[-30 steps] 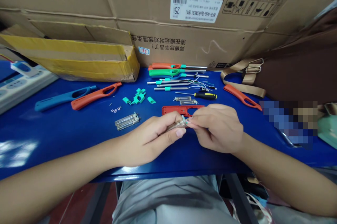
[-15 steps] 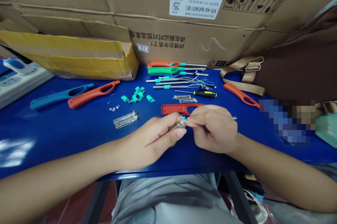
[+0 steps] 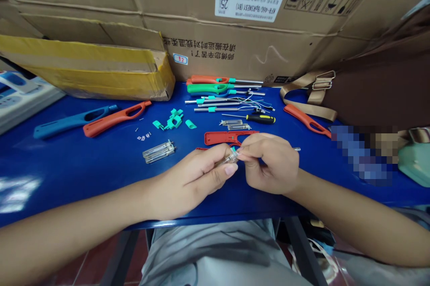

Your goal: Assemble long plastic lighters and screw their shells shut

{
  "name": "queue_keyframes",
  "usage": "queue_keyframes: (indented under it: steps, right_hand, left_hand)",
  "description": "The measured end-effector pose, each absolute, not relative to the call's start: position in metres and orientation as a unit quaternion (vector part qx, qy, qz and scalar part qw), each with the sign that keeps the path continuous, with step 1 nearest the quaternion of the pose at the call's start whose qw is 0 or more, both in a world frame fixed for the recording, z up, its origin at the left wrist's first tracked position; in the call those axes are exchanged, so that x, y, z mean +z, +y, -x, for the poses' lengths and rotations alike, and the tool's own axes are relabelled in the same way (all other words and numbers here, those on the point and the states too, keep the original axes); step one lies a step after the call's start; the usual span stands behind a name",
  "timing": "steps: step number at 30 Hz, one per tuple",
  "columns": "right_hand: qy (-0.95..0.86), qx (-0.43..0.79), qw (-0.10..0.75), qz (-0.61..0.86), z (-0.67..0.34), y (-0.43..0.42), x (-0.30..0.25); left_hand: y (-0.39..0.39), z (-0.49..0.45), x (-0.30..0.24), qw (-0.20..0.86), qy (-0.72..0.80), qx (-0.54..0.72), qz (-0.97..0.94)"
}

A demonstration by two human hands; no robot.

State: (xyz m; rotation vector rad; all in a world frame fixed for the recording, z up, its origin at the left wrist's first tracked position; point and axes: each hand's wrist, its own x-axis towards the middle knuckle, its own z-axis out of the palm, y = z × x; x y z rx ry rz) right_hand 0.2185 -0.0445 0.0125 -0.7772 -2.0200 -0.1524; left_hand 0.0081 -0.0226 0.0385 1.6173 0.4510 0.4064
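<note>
My left hand (image 3: 193,178) pinches a small clear plastic tube (image 3: 229,158) just above the blue table (image 3: 83,165). My right hand (image 3: 270,163) is closed on the tube's tip, where a small teal piece shows. Both hands meet near the table's front edge. Right behind them lies a red handle shell (image 3: 228,137). A thin metal rod end (image 3: 296,148) pokes out from behind my right hand.
On the table lie a clear tube part (image 3: 158,151), teal clips (image 3: 173,121), blue (image 3: 69,121) and orange (image 3: 116,118) handle shells, long lighters and metal rods (image 3: 218,93), a black-yellow screwdriver (image 3: 260,118). Cardboard boxes (image 3: 235,31) stand behind, a brown bag (image 3: 379,84) at right.
Both hands stay together on the clear tube with only small finger shifts. The view has drifted slightly, so the table items sit a little higher and to the left.
</note>
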Motion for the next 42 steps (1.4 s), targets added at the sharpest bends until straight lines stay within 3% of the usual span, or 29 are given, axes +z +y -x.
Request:
queue_keyframes:
  steps: [7, 12, 19, 22, 32, 42]
  right_hand:
    - [-0.831, -0.038, 0.475, 0.289, -0.222, -0.039, 0.020]
    - [-0.844, 0.013, 0.423, 0.329, -0.236, -0.028, 0.031]
    - [-0.892, 0.122, 0.167, 0.403, -0.249, -0.020, 0.035]
    - [-0.892, 0.139, 0.114, 0.415, -0.245, -0.022, 0.035]
    - [-0.899, 0.112, 0.047, 0.420, -0.243, -0.030, 0.038]
    - [-0.870, 0.201, 0.109, 0.437, -0.242, -0.027, 0.034]
  left_hand:
    - [-0.017, -0.007, 0.042, 0.607, 0.199, 0.195, -0.744]
    - [0.002, -0.003, 0.045, 0.556, 0.231, 0.258, -0.756]
    - [0.015, 0.000, 0.038, 0.572, 0.283, 0.274, -0.719]
    - [0.012, -0.002, 0.035, 0.570, 0.300, 0.230, -0.729]
    - [0.009, -0.006, 0.028, 0.550, 0.339, 0.168, -0.744]
    - [0.009, -0.006, 0.031, 0.518, 0.339, 0.153, -0.770]
